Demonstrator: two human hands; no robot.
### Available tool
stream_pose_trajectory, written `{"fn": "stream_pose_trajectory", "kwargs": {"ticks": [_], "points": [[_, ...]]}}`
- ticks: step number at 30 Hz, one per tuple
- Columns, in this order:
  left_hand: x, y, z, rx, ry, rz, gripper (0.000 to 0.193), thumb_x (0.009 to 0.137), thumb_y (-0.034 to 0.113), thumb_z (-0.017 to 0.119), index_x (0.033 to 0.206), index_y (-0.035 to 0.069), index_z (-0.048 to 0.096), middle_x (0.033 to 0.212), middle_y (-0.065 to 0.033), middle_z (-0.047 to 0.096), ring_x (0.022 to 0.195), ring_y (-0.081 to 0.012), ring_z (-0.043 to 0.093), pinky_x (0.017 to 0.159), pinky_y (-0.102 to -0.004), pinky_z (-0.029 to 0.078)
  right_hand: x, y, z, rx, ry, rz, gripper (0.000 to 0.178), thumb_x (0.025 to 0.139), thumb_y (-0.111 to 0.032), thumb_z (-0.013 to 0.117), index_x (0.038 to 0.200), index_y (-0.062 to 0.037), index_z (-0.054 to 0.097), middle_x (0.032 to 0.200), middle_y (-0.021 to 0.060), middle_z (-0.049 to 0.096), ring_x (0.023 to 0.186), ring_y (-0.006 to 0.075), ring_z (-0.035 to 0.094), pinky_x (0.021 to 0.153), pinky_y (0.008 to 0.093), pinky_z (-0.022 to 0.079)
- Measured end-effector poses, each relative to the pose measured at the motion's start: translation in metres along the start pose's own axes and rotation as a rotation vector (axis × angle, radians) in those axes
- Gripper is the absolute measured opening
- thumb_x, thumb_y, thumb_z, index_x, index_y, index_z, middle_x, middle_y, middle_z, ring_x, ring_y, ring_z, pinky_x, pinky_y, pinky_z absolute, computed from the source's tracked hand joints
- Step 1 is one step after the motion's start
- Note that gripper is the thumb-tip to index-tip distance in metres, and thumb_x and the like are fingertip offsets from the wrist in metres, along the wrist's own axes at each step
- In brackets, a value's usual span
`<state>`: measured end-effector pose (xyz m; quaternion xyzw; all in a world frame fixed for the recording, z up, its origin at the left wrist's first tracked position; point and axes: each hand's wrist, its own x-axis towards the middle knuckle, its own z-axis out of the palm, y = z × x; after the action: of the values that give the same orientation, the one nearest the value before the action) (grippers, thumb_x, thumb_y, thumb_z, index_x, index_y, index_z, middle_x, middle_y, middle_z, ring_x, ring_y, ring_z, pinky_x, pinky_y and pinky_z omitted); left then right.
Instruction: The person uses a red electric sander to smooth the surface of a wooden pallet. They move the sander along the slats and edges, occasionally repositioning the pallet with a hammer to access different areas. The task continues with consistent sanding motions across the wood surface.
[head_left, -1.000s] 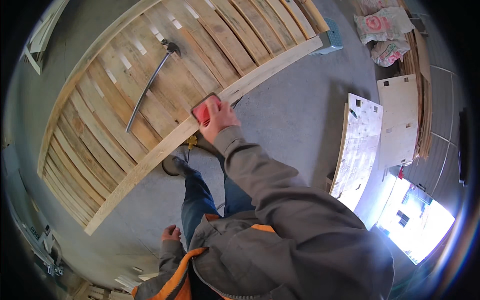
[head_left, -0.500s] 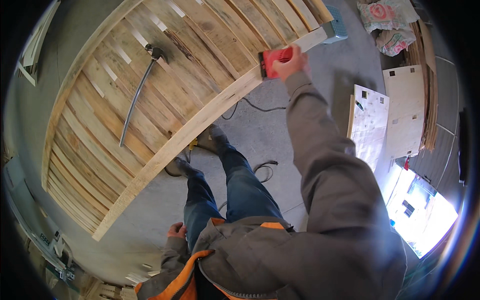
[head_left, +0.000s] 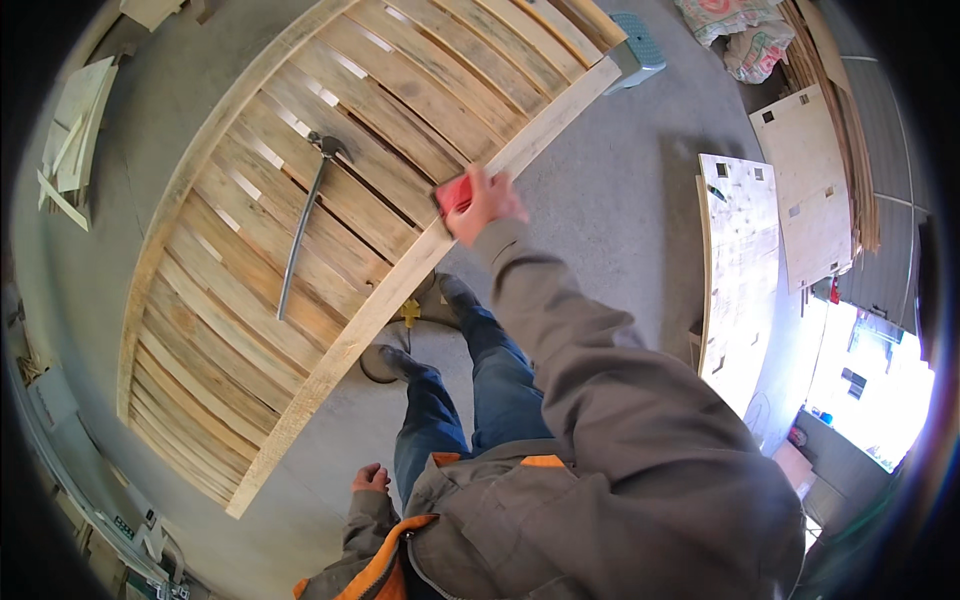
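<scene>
A slatted wooden panel lies before me, with a long pale rail along its near edge. My right hand is wrapped around a red sander, slightly blurred by motion. The sander sits on that near rail, right of its middle, with its dark front end toward the slats. On the slats to the left rests a claw hammer with a long metal handle. Away from the work, my left hand hangs beside my left thigh, fingers curled in with nothing visible in them.
My feet stand on the concrete floor by the rail, near a yellow fitting on a cord. A blue-green plastic stool is at the panel's far right corner. Boards lean at right, and sacks lie behind them.
My right hand has carried the sander leftward and nearer along the rail. The whole view has shifted, so the panel and hammer appear farther right and lower. My left hand still hangs down.
</scene>
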<state>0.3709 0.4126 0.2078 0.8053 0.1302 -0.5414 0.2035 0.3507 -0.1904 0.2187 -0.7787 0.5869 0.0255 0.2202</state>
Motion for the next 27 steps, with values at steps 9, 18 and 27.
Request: {"fn": "stream_pose_trajectory", "kwargs": {"ticks": [9,18,27], "points": [[-0.007,-0.008,-0.027,-0.027,0.057,-0.018,0.036,0.097,0.020,0.069,0.126,-0.001,0.064,0.100,-0.0117,0.073,0.082,-0.0197,0.072,0.066,-0.0334,0.057,-0.126,-0.073,0.065,0.104,-0.210,-0.346,0.059,0.082,-0.022,0.073,0.136,-0.0231,0.050,0.120,0.0215,0.053,0.108,0.0432,0.062,0.083,0.0534,0.057],[-0.013,0.015,-0.009,0.013,0.028,-0.053,0.039,0.097,0.021,0.069,0.130,0.001,0.063,0.107,-0.0123,0.074,0.090,-0.0208,0.072,0.072,-0.0351,0.057,-0.096,-0.045,0.050,0.157,-0.086,-0.429,0.056,0.085,-0.026,0.072,0.139,-0.0222,0.056,0.117,0.0186,0.056,0.105,0.0404,0.063,0.081,0.0512,0.057],[-0.008,0.056,0.053,0.010,-0.036,-0.007,0.041,0.097,0.024,0.068,0.130,-0.001,0.064,0.104,-0.0136,0.074,0.090,-0.0206,0.072,0.079,-0.0356,0.057,0.057,0.051,-0.025,0.038,0.043,-0.125,0.066,0.079,-0.033,0.077,0.139,-0.0244,0.051,0.123,0.0217,0.058,0.109,0.0436,0.065,0.088,0.0532,0.056]]}}
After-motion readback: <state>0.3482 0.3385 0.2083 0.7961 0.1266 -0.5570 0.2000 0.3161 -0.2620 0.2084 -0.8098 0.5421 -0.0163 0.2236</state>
